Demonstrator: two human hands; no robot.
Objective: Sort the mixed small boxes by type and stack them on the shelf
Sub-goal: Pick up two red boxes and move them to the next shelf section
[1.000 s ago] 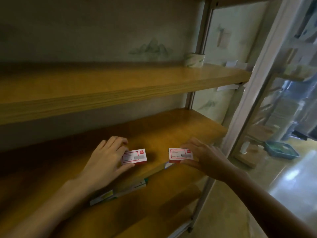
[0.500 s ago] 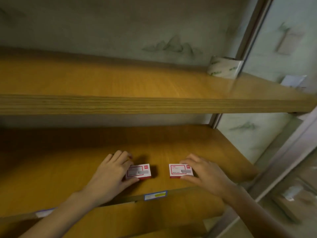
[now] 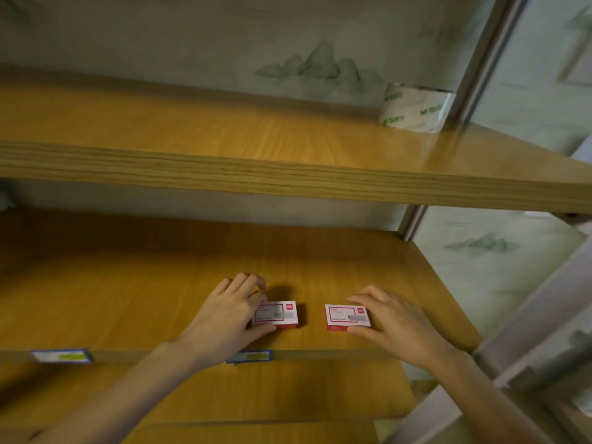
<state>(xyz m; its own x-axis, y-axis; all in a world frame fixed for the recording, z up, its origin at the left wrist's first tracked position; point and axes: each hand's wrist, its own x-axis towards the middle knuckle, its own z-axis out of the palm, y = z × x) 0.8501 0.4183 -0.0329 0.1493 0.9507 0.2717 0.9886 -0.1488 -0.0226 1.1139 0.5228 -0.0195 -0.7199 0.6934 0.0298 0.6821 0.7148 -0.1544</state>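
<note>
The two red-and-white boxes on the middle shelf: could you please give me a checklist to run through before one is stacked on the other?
1. Same type: left box and right box look alike, red and white: ok, though the label print is blurred.
2. Left hand grips the left box, thumb at its front edge: ok.
3. Right hand pinches the right box, front and back: ok.
4. Both boxes lie flat on the shelf: ok.
5. Gap between the boxes: ok.
6. Contents and weight: cannot tell.

Bare forearms (image 3: pixel 128 389), bare hands (image 3: pixel 230 312)
</note>
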